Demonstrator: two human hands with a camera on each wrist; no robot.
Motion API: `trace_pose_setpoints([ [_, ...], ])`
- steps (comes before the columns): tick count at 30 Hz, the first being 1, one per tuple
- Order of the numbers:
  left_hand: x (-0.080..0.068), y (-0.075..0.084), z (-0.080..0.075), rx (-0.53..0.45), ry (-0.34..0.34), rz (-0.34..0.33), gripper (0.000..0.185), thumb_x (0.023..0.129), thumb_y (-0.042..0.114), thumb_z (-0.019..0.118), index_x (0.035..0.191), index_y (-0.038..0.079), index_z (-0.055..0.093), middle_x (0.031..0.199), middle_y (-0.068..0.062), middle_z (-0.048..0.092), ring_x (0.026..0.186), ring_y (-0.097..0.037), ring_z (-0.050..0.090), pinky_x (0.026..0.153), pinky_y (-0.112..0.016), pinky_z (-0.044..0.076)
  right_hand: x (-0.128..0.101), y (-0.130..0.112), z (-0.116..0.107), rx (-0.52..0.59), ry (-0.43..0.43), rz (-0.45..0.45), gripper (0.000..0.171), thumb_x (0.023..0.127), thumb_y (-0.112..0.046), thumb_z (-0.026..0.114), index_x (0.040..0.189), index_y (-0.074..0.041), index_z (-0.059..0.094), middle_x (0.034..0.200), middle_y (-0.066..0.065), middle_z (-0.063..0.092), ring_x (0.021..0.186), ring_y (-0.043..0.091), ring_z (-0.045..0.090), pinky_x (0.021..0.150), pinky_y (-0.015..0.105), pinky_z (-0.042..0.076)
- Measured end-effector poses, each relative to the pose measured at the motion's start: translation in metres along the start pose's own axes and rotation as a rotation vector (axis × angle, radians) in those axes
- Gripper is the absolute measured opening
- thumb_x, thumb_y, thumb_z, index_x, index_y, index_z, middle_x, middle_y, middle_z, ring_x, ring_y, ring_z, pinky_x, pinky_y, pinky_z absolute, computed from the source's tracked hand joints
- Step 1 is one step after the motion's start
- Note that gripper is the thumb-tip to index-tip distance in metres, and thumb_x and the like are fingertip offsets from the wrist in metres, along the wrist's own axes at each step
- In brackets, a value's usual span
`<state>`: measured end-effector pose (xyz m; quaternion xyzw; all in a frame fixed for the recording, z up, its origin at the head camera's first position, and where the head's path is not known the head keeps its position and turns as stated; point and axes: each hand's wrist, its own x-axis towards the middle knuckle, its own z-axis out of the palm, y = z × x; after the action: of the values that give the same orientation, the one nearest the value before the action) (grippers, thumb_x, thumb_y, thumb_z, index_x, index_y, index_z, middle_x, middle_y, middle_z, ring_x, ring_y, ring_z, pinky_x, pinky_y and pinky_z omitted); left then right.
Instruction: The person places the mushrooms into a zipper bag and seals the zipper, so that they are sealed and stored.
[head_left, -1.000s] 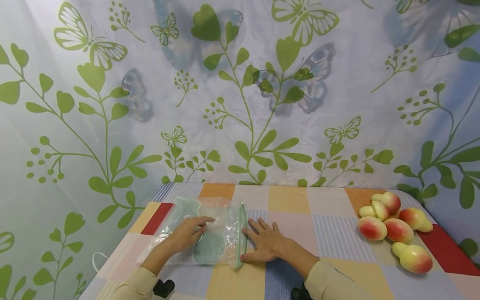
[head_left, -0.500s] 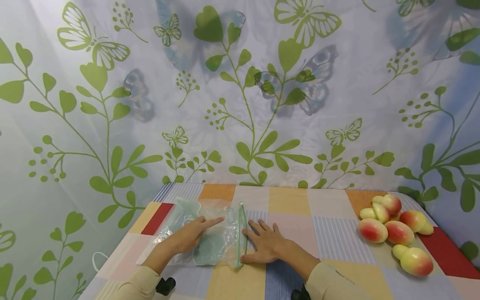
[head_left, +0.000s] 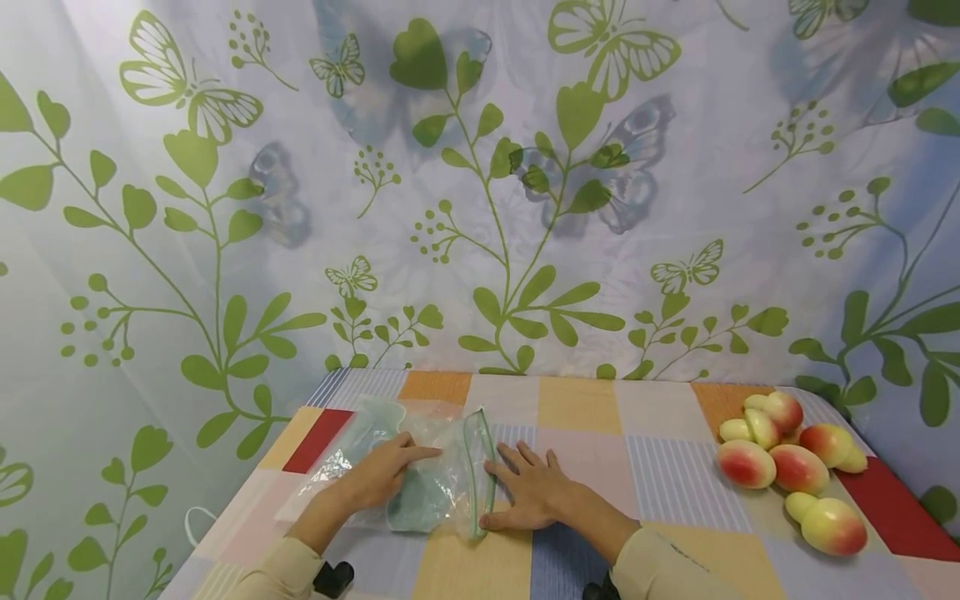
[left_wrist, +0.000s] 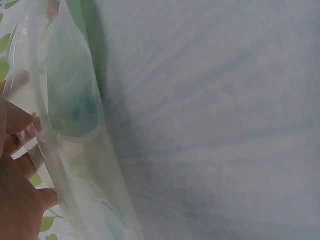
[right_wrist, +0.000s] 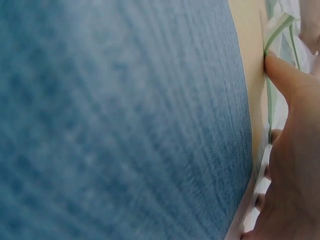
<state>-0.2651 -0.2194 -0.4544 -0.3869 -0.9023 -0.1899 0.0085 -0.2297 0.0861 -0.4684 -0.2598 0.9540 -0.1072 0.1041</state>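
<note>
A clear plastic zip bag [head_left: 431, 492] with pale green printed areas and a green zip edge lies flat on the checked cloth, its mouth facing right. The two green strips [head_left: 470, 479] of the mouth stand apart in the middle, leaving a narrow gap. My left hand [head_left: 378, 475] rests on the bag, index finger stretched toward the mouth. In the left wrist view its fingers [left_wrist: 17, 120] are against the crinkled film. My right hand [head_left: 531, 490] lies spread on the cloth beside the mouth, thumb and index fingertip at the zip edge. Its thumb [right_wrist: 287, 75] touches the green strip.
Several red-and-yellow fruits [head_left: 746, 464], some with a smaller round lobe, are grouped at the table's right side. A white cord loop [head_left: 193, 527] hangs by the left edge. Behind the table hangs a leaf-and-butterfly curtain [head_left: 480, 208].
My left hand's index finger has straightened over the bag, and then the hand shifted slightly back left. The upper green strip has drawn left, widening the mouth's gap. My right hand has stayed put.
</note>
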Motion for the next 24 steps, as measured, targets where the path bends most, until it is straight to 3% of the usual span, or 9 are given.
trace_pose_setpoints([
  [5,0.0014,0.0036,-0.0006,0.015,0.030,-0.008,0.044,0.096,-0.003,0.058,0.134,0.013,0.071,0.099,0.004,0.056,0.084,-0.010,0.049,0.075,-0.032,0.049,0.0003,0.0014,0.0012,-0.004,0.000,-0.006,0.095,0.088,-0.081,0.053,0.160,-0.021,0.041,0.168,0.012,0.026,0.152,0.044,0.022,0.110,0.078,0.022],
  [10,0.0010,0.0046,0.0010,0.043,0.057,-0.014,0.038,0.093,0.021,0.068,0.130,0.014,0.074,0.099,0.006,0.057,0.089,-0.008,0.050,0.083,-0.041,0.046,0.0016,0.0035,0.0032,-0.009,0.006,-0.018,0.095,0.088,-0.082,0.051,0.160,-0.021,0.042,0.167,0.013,0.027,0.151,0.044,0.023,0.109,0.079,0.023],
  [17,0.0021,0.0051,0.0024,0.012,0.070,-0.055,0.055,0.092,0.057,0.070,0.127,0.015,0.076,0.097,0.009,0.056,0.088,-0.008,0.049,0.098,-0.061,0.042,0.0033,0.0061,0.0079,-0.008,0.014,-0.016,0.097,0.087,-0.086,0.047,0.161,-0.023,0.041,0.168,0.012,0.025,0.152,0.043,0.021,0.110,0.079,0.021],
  [20,0.0044,0.0055,0.0030,0.019,0.092,-0.061,0.058,0.089,0.061,0.072,0.124,0.015,0.077,0.095,0.010,0.057,0.085,-0.009,0.049,0.095,-0.057,0.044,0.0022,0.0046,0.0064,-0.006,0.011,-0.013,0.097,0.087,-0.085,0.048,0.160,-0.022,0.041,0.168,0.012,0.025,0.152,0.043,0.022,0.110,0.079,0.021],
  [24,0.0084,0.0047,0.0047,0.027,0.130,-0.021,0.052,0.088,0.050,0.079,0.122,0.011,0.078,0.097,0.006,0.062,0.088,-0.012,0.055,0.087,-0.050,0.048,-0.0013,-0.0010,0.0004,-0.004,0.010,-0.005,0.095,0.087,-0.082,0.053,0.159,-0.021,0.043,0.167,0.013,0.027,0.151,0.043,0.024,0.110,0.078,0.023],
])
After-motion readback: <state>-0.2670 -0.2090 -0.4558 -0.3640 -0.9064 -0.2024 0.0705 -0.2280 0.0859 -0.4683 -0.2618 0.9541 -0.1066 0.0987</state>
